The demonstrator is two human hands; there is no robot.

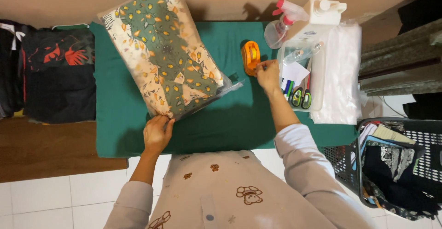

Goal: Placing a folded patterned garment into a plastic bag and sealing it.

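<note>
- Closest to the lens, a pale top printed with little brown bears [239,192] fills the bottom of the view, both sleeves reaching forward over the white floor tiles [50,197].
- Left hand [157,133] is clamped shut on the near corner of the bagged floral fabric [165,49], pinning it to the green mat [230,118]. Only that one corner is held, so the slick plastic could slide or swing round if the grip eases.
- Bag's open flap [230,85] sticks out loose at the right edge, unsealed as far as I can judge; it may spring up or crease.
- Right hand [268,74] has its fingertips pinched together right at the orange tape dispenser [251,57]. Whether a strip is actually between them, I cannot tell. A pulled strip could curl and stick to itself, or the light dispenser could skid across the mat.
- Just beside that hand, a clear tray [299,72] with scissors [301,98] and pens sits near the wrist; a backward elbow could knock it.
- Farthest back, the spray bottle [282,24] stands at the wall, near enough to tip.
</note>
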